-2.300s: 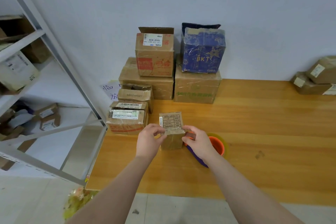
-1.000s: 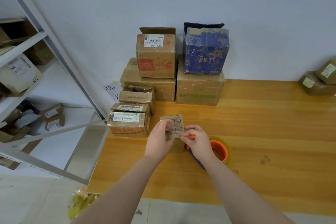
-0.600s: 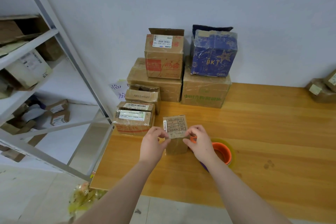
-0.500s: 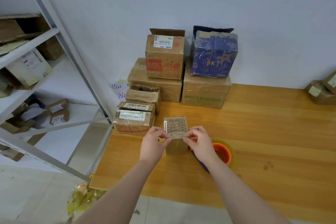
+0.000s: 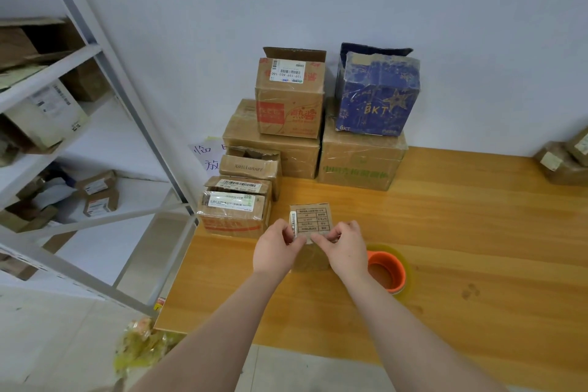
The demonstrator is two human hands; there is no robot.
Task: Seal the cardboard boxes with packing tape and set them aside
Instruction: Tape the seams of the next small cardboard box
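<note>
Left hand (image 5: 276,248) and right hand (image 5: 345,248) were both curled, and the near top edge of the box (image 5: 313,216) was pinched between thumbs and fingertips. The box was stood upright on the table (image 5: 461,232), just left of the tape roll (image 5: 386,270). Cartons (image 5: 235,210) were stacked farther left of the roll.

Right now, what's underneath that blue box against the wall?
The blue box sits on a larger brown box with green print, which stands on the wooden table. Most of that box's top is covered by the blue one, and its contents cannot be seen.
</note>
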